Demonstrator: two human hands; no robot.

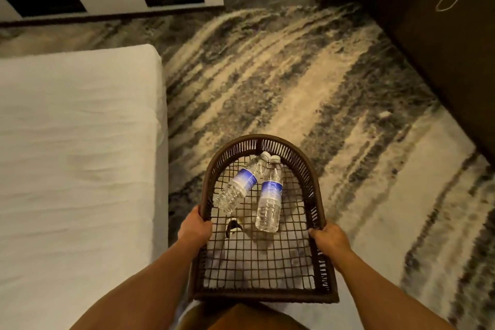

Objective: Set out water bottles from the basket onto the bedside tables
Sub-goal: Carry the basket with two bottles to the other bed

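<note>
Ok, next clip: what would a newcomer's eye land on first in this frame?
Probably the dark woven basket at lower centre, held at its sides by the left hand and right hand. Two clear water bottles lie in it, caps nearly touching at the far end. A white bed fills the left.

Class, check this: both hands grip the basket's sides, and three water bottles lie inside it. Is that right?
Not quite. The head view shows two water bottles lying in the basket, not three. Left hand and right hand do grip its sides.
</note>
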